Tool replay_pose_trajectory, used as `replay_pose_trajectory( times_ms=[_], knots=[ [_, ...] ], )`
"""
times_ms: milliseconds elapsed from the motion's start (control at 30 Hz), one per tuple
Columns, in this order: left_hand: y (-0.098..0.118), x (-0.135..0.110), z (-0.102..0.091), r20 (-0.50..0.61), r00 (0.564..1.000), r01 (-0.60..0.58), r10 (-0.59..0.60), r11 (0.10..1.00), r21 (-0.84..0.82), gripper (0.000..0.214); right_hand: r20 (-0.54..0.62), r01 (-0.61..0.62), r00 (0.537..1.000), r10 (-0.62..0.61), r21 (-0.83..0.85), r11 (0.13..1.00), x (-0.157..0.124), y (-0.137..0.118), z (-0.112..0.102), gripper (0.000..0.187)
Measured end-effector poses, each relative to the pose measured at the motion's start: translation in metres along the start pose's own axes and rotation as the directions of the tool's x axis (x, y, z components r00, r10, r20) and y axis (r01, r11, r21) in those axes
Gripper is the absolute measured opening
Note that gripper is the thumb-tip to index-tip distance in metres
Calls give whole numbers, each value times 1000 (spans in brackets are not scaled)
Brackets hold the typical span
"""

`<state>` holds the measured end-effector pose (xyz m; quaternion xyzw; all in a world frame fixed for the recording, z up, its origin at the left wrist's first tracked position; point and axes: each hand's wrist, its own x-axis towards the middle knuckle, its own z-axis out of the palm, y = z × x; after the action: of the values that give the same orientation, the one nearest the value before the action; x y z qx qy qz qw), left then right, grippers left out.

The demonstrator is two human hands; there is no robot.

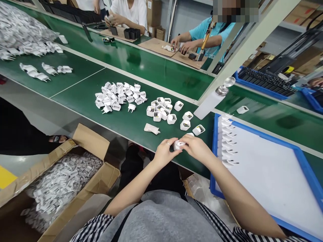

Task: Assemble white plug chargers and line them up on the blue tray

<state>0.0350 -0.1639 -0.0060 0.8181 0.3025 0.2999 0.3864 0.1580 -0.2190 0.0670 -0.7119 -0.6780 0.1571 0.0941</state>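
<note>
a: quick one, what are your hands on right now?
b: both are on one small white plug (pixel 179 145), at the near edge of the green belt (pixel 83 101), right in front of you. your left hand (pixel 165 153) is closed on its left side, fingers curled, ring showing. your right hand (pixel 196 148) pinches it from the right, thumb and fingers narrow around it.
a: step?
b: i'd judge you're mid-fit, pressing two parts of the plug together. can't tell if the seam is shut, your fingers cover it.
a: where's the stock?
b: open shells (pixel 164 111) are at 12 o'clock from your hands, near. the pile of pin caps (pixel 118 97) is at 10 o'clock, further off. a loose white scrap (pixel 152 128) is at 10 o'clock, close in. the blue tray (pixel 214 168) is at 3 o'clock, just beside your right hand, with a row of plugs (pixel 228 141) along its left edge. the cardboard box (pixel 91 137) of bagged parts is at 8 o'clock, below the belt.
a: next move needs what?
b: my call: an even squeeze from both sides, with the piece kept square so it doesn't seat crooked. your right hand has to let go before it reaches toward 3 o'clock.
a: others?
b: two people are working at 12 and 1 o'clock across the belt. those aren't your hands.
</note>
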Motion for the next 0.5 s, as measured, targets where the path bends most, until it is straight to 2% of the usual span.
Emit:
replay_pose_trajectory(
  times_ms=[300,433,500],
  knots=[
    [1,0,-2,9,998,-64,64,997,51,27,147,-51,986,76,-166,985,11,-11,-8,16],
    [3,1,-4,42,998,-60,56,994,86,32,143,-31,989,44,-94,995,11,-11,-6,17],
    [5,2,-4,61,996,-77,72,994,75,37,114,-4,993,8,-31,1000,5,-10,-14,20]
  ],
)
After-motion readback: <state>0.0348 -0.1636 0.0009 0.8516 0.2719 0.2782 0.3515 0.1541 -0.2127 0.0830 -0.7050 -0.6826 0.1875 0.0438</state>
